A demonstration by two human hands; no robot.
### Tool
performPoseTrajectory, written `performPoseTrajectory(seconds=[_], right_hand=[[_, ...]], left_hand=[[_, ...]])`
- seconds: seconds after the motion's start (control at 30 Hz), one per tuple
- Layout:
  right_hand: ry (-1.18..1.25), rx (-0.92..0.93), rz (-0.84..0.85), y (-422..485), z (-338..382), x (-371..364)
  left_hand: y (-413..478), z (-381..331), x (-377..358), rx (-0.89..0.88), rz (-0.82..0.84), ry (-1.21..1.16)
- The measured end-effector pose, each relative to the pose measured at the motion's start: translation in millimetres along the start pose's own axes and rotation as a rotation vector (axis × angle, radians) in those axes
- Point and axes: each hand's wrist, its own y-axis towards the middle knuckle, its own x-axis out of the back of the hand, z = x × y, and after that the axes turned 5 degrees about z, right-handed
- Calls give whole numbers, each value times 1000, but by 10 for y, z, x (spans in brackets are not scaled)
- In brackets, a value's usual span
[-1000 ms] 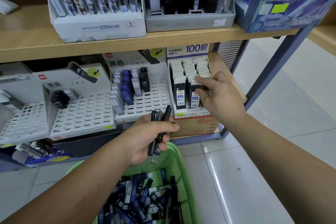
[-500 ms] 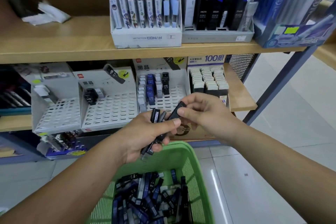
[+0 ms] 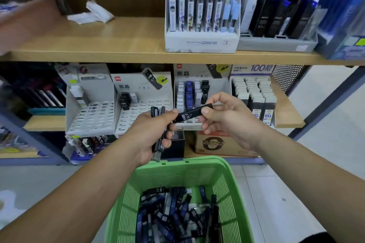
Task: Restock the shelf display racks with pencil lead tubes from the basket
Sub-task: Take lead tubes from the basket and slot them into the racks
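Observation:
My left hand (image 3: 150, 134) grips a small bunch of dark lead tubes (image 3: 159, 144), held upright in front of the lower shelf. My right hand (image 3: 227, 118) pinches one black HB 0.7 tube (image 3: 192, 115) by its right end; the tube lies nearly level, its left end at my left thumb. Below both hands stands the green basket (image 3: 235, 193), holding several black and blue tubes (image 3: 177, 217). Behind the hands are white slotted display racks: one with a few black tubes (image 3: 142, 112) and one with blue, white and black tubes (image 3: 197, 92).
A further, mostly bare rack (image 3: 90, 116) stands left. A full "100" lead box (image 3: 254, 92) sits right. The upper wooden shelf (image 3: 118, 45) carries a Conan pencil box (image 3: 201, 31) and a grey tray of black packs (image 3: 276, 25). A cardboard box (image 3: 217, 144) sits under the shelf.
My right hand left the "100" box at the right, came to my left hand and took one black tube from the bunch. The view shifted left and up.

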Motion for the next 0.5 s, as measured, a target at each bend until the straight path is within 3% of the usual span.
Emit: performPoseTrajectory(seconds=[0.27, 0.5], right_hand=[[-48, -138, 214, -3, -81, 123], [-497, -58, 78, 112, -155, 51]], left_hand=[[207, 8, -62, -73, -39, 35], [198, 1, -109, -172, -45, 174]])
